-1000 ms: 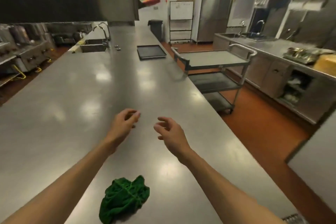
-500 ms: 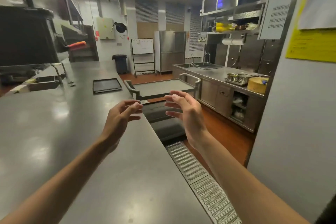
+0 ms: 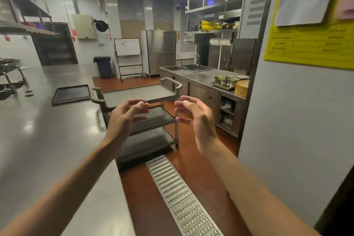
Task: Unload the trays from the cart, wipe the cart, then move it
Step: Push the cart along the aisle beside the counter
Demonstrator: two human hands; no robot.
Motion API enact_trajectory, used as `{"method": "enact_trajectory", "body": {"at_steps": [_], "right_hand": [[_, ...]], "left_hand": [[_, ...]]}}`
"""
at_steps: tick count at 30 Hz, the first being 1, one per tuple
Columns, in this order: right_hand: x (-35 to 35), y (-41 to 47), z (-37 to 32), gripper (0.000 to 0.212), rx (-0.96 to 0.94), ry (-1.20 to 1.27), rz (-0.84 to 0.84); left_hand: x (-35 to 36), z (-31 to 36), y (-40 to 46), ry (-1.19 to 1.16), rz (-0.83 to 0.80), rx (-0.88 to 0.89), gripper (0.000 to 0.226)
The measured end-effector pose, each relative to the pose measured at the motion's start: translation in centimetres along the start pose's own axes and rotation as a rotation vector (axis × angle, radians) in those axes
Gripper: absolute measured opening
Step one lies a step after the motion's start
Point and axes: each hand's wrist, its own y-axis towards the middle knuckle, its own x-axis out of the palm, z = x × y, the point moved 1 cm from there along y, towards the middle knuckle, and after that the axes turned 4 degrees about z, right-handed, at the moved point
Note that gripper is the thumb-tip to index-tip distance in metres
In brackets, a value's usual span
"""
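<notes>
Steel is all you see now: your head has come up off the counter top, and the green cloth that lay near you a second ago has dropped out of sight. That matters, because you will need a cloth to wipe.

Your left hand [image 3: 124, 119] and your right hand [image 3: 197, 119] are both up in the air in front of you. The fingers are loosely bent and hold nothing. They touch nothing either.

The cart [image 3: 138, 95] stands ahead of your hands, right beside the long counter [image 3: 47, 140], on the red floor. Its top shelf looks bare. Its two lower shelves are dark, and you cannot tell if a tray lies on them. One dark tray [image 3: 71, 94] sits flat on the counter, just left of the cart. So the unloading looks at least partly done, and wiping is likely next.

A yellow sign [image 3: 310, 46] hangs on the wall [image 3: 287, 120] at your right. It has lines of writing, but they are too blurry to read. A whiteboard [image 3: 128, 47] stands far back; its marks are too small to read.
</notes>
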Motion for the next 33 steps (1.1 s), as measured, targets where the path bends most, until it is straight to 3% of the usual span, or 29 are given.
{"method": "enact_trajectory", "body": {"at_steps": [15,21,33], "right_hand": [[-15.1,33.4,8.2,0.032,0.013,-0.042,0.059],[-18.8,49.2,12.8,0.021,0.014,0.001,-0.011],[-16.1,81.4,25.9,0.023,0.041,-0.029,-0.205]], "left_hand": [[22.4,-14.2,27.3,-0.06,0.041,-0.072,0.018],[29.3,-20.6,40.0,-0.032,0.108,-0.049,0.018],[34.8,-33.2,67.1,0.054,0.27,-0.104,0.026]]}}
